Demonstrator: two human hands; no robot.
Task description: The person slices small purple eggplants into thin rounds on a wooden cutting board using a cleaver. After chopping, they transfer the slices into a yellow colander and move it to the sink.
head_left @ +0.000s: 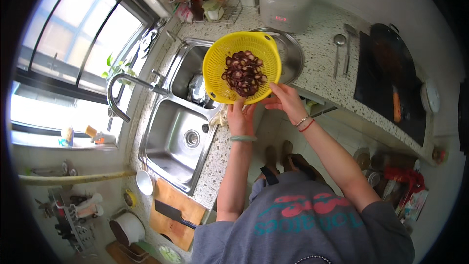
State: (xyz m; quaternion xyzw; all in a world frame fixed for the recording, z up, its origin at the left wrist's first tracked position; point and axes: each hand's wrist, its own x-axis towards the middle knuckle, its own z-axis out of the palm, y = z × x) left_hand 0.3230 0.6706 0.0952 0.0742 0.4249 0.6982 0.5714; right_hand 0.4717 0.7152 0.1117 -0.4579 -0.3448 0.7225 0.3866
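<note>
Both my hands hold up a yellow plastic colander point(213, 51) above the far sink basin and the counter edge. Inside it lies a heap of dark purple-red slices point(244, 72) with pale centres; I cannot tell what food they are. My left hand point(240, 117), with a pale green bangle at the wrist, grips the near rim, its fingers partly hidden beneath. My right hand point(287, 101) is closed on the rim at the near right. Behind the colander sits a round steel basin point(293, 56), partly covered by it.
A double steel sink point(171, 132) with a curved faucet point(115, 100) is at the left. Near left is a wooden cutting board point(178, 205) bearing a cleaver point(168, 211). A rice cooker point(286, 2) stands at the back. At right, a wok point(391, 49) rests on the black cooktop point(369, 85).
</note>
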